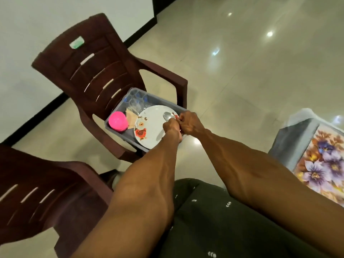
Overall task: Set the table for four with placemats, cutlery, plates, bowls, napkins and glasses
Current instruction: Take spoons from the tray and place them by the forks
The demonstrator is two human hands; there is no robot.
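A grey crate [119, 108] rests on the seat of a brown plastic chair [89, 67]. In it lie a white plate [150, 127] with red flower prints, pink bowls [117, 121] turned upside down, brown napkins [131, 116] and clear glasses [136, 101] at the far end. Both hands meet over the plate's right rim. My left hand [172, 130] is closed on a metal spoon [167, 116] whose bowl sticks up past the fingers. My right hand [188, 122] is closed beside it, fingers pinched at the spoon's handle; what it holds is hidden.
A second brown chair [37, 192] stands at the lower left. At the right edge is the table corner with a flowered placemat [322, 164] and a grey cloth [290, 140]. Glossy tiled floor surrounds the chairs. My dark patterned clothing fills the bottom.
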